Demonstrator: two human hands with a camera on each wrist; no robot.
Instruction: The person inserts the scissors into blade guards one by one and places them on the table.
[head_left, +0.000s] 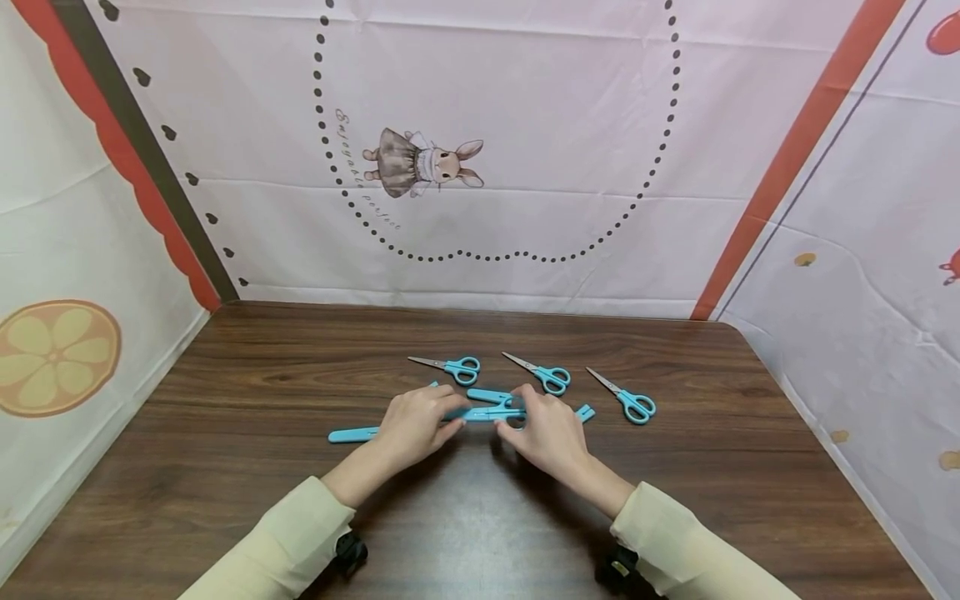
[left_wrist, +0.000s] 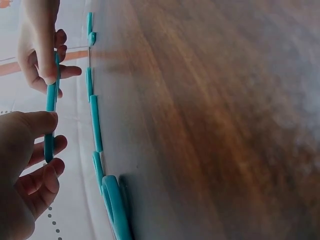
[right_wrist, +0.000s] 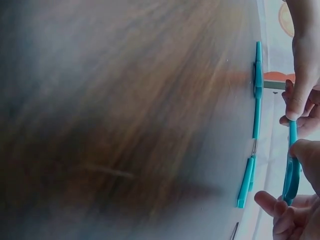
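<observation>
Between both hands is a pair of turquoise scissors (head_left: 487, 413) with a sheath over its blades, raised above the table in both wrist views. My left hand (head_left: 422, 423) pinches the sheathed end between thumb and fingers. At the other end, my right hand (head_left: 551, 427) grips the looped handle (right_wrist: 291, 177). Just behind the held scissors lies a turquoise sheath (head_left: 487, 395) on the table. Another long turquoise piece (head_left: 352, 435) sticks out left of my left hand, its right part hidden by that hand. A turquoise end (head_left: 585, 412) shows beyond my right hand.
Three bare scissors with turquoise handles lie farther back: one on the left (head_left: 462, 369), one in the middle (head_left: 553, 380) and one on the right (head_left: 636, 407). The brown wooden table (head_left: 480, 525) meets printed cloth walls (head_left: 525, 125) at its back and sides.
</observation>
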